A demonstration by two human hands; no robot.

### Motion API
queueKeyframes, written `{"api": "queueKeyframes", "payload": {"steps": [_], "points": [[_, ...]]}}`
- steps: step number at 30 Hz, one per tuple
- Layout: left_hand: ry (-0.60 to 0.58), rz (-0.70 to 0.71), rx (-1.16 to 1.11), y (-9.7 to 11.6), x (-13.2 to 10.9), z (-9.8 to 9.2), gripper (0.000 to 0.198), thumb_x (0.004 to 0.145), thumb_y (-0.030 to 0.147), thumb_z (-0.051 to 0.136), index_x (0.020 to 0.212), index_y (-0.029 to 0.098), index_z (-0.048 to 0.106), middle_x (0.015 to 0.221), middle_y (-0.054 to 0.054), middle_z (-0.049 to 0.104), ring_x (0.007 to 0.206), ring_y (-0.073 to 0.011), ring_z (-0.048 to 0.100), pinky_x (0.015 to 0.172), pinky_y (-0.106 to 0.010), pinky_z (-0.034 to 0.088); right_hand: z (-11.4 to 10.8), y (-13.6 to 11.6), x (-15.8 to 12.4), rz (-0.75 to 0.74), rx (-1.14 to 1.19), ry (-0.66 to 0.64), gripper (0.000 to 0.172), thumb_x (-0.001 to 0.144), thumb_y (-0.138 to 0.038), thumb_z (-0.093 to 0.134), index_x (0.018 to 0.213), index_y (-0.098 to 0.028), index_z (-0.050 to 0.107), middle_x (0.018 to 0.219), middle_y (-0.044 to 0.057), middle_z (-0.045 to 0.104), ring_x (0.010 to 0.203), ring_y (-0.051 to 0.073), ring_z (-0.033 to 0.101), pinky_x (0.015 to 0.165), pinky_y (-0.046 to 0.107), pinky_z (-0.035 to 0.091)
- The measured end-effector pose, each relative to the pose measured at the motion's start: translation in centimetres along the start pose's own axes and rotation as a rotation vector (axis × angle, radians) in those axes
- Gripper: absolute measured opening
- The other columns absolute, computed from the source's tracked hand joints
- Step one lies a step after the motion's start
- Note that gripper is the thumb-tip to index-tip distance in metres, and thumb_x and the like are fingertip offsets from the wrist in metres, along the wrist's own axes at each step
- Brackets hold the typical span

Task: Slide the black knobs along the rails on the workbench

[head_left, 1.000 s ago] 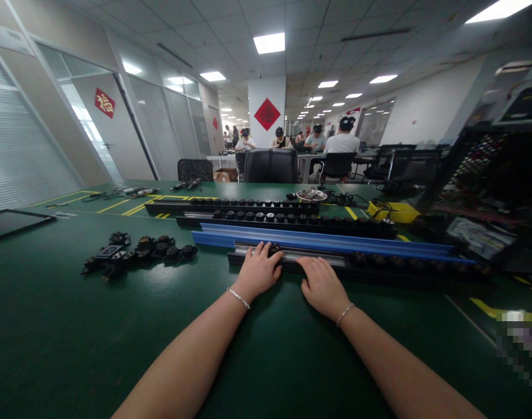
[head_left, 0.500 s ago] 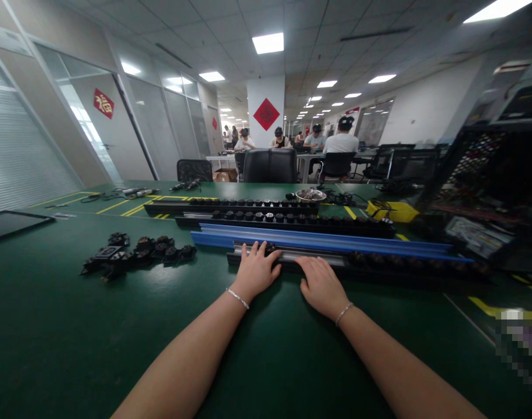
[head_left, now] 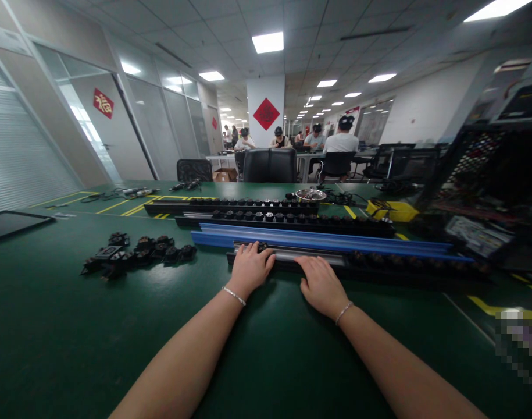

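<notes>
The nearest black rail (head_left: 287, 256) lies across the green table, with several dark round parts (head_left: 379, 259) in its right half. My left hand (head_left: 250, 270) is at its left end, thumb and fingers closed around a small black part (head_left: 262, 247) in the channel. Further right, my right hand (head_left: 322, 285) rests its fingertips on the rail's near edge, fingers together and bent; anything beneath them is hidden. Directly behind runs a long blue rail (head_left: 318, 237).
Two more black rails (head_left: 165, 206) filled with parts lie farther back. Loose black parts (head_left: 147, 250) sit at left. Beyond are a metal dish (head_left: 310, 195), a yellow tray (head_left: 394, 212) and cables. A black shelf (head_left: 492, 169) stands right. People sit at far tables.
My left hand has shifted slightly left along the rail, and the small black part beside its fingers has moved left too. My right hand has stayed in place.
</notes>
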State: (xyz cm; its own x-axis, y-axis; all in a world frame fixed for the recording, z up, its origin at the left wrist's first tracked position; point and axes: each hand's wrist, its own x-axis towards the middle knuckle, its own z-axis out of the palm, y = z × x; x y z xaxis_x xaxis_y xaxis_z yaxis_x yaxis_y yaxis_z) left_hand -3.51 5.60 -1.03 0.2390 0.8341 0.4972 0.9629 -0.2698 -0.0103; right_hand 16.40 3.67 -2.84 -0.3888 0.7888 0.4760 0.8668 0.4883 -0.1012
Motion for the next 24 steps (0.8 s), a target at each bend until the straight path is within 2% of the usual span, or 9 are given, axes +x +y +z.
{"api": "queueKeyframes", "payload": {"steps": [12,17,24], "points": [[0.009,-0.016,0.012,-0.8,0.3,0.3,0.041,0.094,0.04,0.031,0.096,0.027,0.07,0.102,-0.009,0.069,0.114,-0.0234,0.054,0.098,-0.043,0.036,0.1,0.1,0.0,-0.007,0.009,0.003,0.047,0.075,-0.014,0.043,0.121,-0.015,0.051,0.124,0.008,0.057,0.117,0.021,0.048,0.108,0.041,0.025],[0.029,-0.031,0.025,-1.3,0.3,0.4,0.042,0.093,0.039,0.031,0.094,0.026,0.071,0.099,-0.01,0.07,0.111,-0.0234,0.056,0.097,-0.042,0.036,0.2,0.1,0.0,-0.004,0.001,0.0,0.047,0.076,-0.014,0.042,0.122,-0.015,0.051,0.124,0.008,0.057,0.117,0.02,0.047,0.109,0.04,0.025],[-0.003,-0.07,0.036,-2.0,0.4,0.0,0.042,0.093,0.038,0.032,0.085,0.024,0.072,0.095,-0.009,0.071,0.108,-0.0211,0.058,0.094,-0.037,0.038,0.1,0.1,0.0,0.0,-0.001,-0.004,0.047,0.076,-0.013,0.042,0.122,-0.015,0.051,0.124,0.008,0.057,0.117,0.02,0.048,0.109,0.041,0.025]]}}
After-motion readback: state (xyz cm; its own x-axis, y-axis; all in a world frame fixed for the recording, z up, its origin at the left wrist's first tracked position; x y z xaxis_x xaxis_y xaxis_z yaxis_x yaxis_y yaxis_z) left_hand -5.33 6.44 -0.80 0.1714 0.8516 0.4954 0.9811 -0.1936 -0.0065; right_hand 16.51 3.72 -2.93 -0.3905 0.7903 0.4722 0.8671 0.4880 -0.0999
